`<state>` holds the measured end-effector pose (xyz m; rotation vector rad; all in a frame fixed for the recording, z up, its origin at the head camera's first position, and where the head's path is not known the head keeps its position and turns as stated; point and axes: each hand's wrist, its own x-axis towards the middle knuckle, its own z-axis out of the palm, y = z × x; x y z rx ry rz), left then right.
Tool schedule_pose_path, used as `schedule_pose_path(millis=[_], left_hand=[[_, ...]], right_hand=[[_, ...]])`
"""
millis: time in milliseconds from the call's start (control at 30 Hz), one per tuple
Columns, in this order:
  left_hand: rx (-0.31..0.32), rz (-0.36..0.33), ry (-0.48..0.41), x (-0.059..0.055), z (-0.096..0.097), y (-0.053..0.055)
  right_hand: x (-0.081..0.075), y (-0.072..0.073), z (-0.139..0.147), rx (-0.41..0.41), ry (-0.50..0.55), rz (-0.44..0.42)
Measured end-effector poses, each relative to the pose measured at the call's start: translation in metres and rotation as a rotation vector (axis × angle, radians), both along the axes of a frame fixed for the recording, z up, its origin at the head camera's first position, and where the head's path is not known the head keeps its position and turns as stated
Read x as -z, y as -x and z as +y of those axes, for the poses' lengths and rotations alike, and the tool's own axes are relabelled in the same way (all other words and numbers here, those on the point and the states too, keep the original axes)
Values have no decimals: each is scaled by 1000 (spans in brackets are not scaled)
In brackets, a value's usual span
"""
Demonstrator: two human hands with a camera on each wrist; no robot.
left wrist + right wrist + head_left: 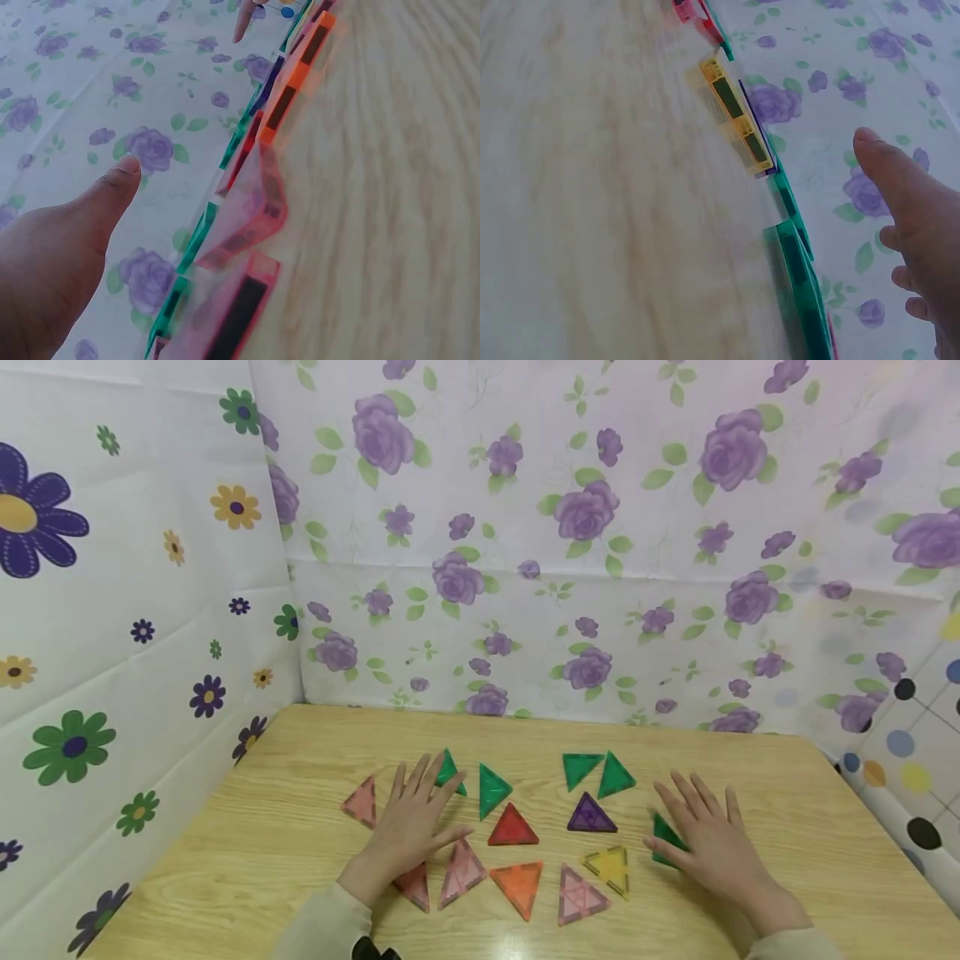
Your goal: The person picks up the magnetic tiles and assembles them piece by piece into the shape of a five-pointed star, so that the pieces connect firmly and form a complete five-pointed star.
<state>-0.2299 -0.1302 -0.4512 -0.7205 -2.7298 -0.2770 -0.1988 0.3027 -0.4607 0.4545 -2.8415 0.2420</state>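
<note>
We hold our left hand point(408, 827) and right hand point(708, 842) well apart, straight-fingered, the rightmost translucent green plastic triangle point(665, 830) lying nearer the right, on its inner side

A purple-flowered cloth point(645, 560) backs the wood-grain table point(262, 835).

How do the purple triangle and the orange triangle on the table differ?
Colour: the purple triangle is dark, while the orange triangle is bright.
Pose: the purple triangle has a corner pointing away from the person; the orange triangle has one pointing toward the person.
Place: the orange triangle lies nearer the person, the purple triangle farther back and to the right.
Both lie on the table, with no hand touching them.
</note>
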Motion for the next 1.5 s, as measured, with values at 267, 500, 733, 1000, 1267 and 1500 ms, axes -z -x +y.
schedule_pose_path(millis=[267,500,733,1000,1267,1500], left_hand=[[57,35,10,-18,8,-8],[154,128,20,-30,19,-18],[253,256,17,-33,30,-27],[370,263,-40,-28,44,-38],[387,201,-34,-20,55,-47],[395,123,-21,-12,61,-51]], right_hand=[[-11,-4,-8,-21,-9,83],[-28,-11,-22,-102,40,209],[-39,-22,-43,-149,100,288],[-35,-37,-65,-185,168,278],[-23,-42,-81,-281,211,263],[-18,-48,-91,-313,265,145]])
